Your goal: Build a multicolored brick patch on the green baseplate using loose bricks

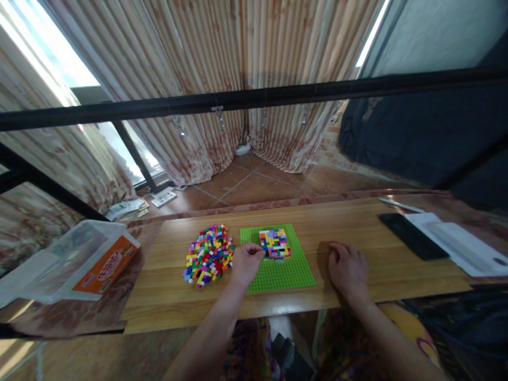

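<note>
My left hand (246,260) is closed in a pinch at the left side of a multicoloured block of building bricks (275,243). Whatever sits between its thumb and forefinger is too small to make out. The block of bricks stands on the far part of a green studded baseplate (283,276). To the left of that hand lies a heap of loose building bricks (209,256) in many colours. My right hand (349,267) rests on the wooden table beyond the baseplate's right edge, fingers loosely bent and apart, with nothing seen in it.
A clear plastic box (107,233) with an orange label stands left of the wooden table (159,296). On the right end lie a black phone-like slab (413,236) and a white flat item (464,246). A dark metal bar (273,97) crosses in front of striped curtains.
</note>
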A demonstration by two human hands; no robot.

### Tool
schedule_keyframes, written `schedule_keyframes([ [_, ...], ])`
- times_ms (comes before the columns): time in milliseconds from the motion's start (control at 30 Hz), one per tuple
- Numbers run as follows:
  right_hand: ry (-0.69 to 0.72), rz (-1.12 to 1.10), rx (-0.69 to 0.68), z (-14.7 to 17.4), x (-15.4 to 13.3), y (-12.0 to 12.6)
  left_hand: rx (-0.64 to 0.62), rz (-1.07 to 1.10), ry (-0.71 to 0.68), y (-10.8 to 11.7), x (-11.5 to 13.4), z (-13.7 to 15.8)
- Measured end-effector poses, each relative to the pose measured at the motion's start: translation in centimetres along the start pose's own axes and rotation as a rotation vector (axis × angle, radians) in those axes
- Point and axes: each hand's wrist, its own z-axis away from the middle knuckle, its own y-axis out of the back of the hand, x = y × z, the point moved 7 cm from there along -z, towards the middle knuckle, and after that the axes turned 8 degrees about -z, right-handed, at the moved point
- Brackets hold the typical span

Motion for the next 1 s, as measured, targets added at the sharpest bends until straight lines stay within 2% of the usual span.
schedule_keyframes([
  [200, 0.008, -0.024, 0.012, 0.0, -0.3, 0.2, 0.017, -0.010, -0.006, 0.4, -0.4, 0.1],
  [600, 0.011, -0.002, -0.015, 0.0, 0.3, -0.2, 0.033, -0.262, -0.010, -0.8, 0.9, -0.9],
  [1000, 0.056, 0.026, -0.007, 0.0, 0.6, -0.4, 0.051, -0.315, -0.003, -1.0, 1.3, 0.0],
])
